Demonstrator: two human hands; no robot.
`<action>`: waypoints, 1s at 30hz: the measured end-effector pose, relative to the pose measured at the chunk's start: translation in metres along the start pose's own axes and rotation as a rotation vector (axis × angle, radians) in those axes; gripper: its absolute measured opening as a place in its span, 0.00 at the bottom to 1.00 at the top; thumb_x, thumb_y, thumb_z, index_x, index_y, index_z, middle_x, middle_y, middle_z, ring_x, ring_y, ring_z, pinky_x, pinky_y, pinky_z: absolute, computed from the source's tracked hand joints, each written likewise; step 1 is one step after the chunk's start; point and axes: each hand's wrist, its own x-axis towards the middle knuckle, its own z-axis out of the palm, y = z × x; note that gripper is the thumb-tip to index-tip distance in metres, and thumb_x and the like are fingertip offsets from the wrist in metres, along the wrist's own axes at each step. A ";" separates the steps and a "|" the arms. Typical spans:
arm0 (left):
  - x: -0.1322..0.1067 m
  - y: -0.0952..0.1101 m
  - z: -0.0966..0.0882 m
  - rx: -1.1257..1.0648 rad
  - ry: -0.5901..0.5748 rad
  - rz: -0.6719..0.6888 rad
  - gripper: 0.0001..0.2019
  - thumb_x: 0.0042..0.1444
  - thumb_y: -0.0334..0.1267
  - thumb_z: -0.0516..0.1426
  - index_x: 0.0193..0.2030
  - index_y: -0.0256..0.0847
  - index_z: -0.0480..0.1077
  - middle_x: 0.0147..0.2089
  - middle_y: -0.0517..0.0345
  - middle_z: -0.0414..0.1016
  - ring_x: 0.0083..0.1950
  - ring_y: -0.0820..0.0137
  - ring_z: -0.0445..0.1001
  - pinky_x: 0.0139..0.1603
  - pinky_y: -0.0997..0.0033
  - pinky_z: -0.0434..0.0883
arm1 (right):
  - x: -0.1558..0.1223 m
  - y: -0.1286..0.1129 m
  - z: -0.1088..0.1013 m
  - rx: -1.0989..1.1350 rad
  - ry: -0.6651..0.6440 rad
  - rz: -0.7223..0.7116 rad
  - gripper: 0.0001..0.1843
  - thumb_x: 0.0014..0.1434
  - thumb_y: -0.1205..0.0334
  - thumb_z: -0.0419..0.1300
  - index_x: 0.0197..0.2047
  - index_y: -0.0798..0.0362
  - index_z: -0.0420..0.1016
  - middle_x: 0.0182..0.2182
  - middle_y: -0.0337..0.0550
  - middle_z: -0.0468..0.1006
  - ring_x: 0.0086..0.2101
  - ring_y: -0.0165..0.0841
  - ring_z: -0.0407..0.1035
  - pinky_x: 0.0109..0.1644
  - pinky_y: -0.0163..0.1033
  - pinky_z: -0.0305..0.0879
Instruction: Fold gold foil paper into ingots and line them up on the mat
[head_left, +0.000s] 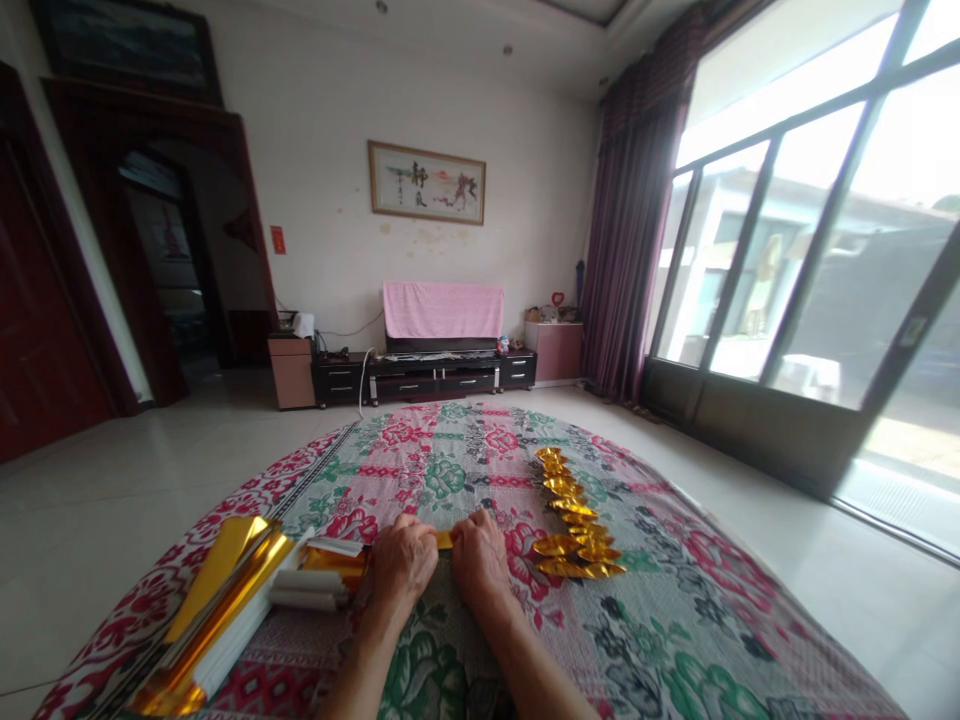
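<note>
Between my two hands a small strip of gold foil paper (445,541) shows, low over the patterned cloth. My left hand (406,560) is closed on its left end, and my right hand (480,556) is closed on its right end. Most of the strip is hidden under the fingers. Just left of my left hand lie a stack of white-backed gold paper (311,588) and a small gold piece (346,566). Farther left is a larger bundle of gold foil sheets (225,610). To the right, several folded gold foil pieces (571,515), boat-like with pointed ends, sit in a column.
A floral cloth (450,475) covers the rounded surface under my hands. Beyond it stands a low black cabinet (439,382) with a pink cloth (444,310) above. A glass door (795,270) and purple curtain (626,220) are at the right, a dark doorway (176,250) at the left.
</note>
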 end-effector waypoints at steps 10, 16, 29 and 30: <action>0.000 -0.004 -0.001 -0.053 -0.035 0.005 0.10 0.51 0.30 0.53 0.33 0.43 0.76 0.39 0.56 0.73 0.42 0.71 0.69 0.46 0.74 0.62 | 0.001 -0.002 0.001 -0.015 0.019 0.000 0.11 0.55 0.67 0.51 0.29 0.52 0.75 0.34 0.45 0.71 0.36 0.34 0.65 0.39 0.36 0.55; 0.000 -0.007 0.003 -0.039 -0.031 0.011 0.10 0.51 0.30 0.53 0.35 0.43 0.75 0.40 0.55 0.72 0.43 0.70 0.68 0.48 0.72 0.61 | -0.002 -0.004 0.000 -0.018 0.055 -0.025 0.08 0.53 0.59 0.55 0.28 0.53 0.72 0.33 0.46 0.70 0.36 0.35 0.64 0.39 0.36 0.56; -0.003 -0.003 0.001 -0.039 0.017 0.017 0.10 0.49 0.29 0.52 0.32 0.43 0.74 0.39 0.56 0.72 0.41 0.69 0.68 0.45 0.70 0.61 | 0.004 0.011 0.010 0.022 0.037 -0.081 0.11 0.53 0.71 0.51 0.28 0.52 0.74 0.32 0.45 0.71 0.33 0.33 0.65 0.35 0.35 0.54; -0.002 -0.003 0.001 -0.041 0.015 0.018 0.10 0.49 0.29 0.52 0.32 0.43 0.74 0.39 0.55 0.72 0.41 0.69 0.68 0.45 0.70 0.61 | 0.005 0.013 0.011 0.025 0.033 -0.087 0.11 0.52 0.72 0.51 0.28 0.52 0.74 0.32 0.45 0.71 0.33 0.33 0.65 0.34 0.35 0.54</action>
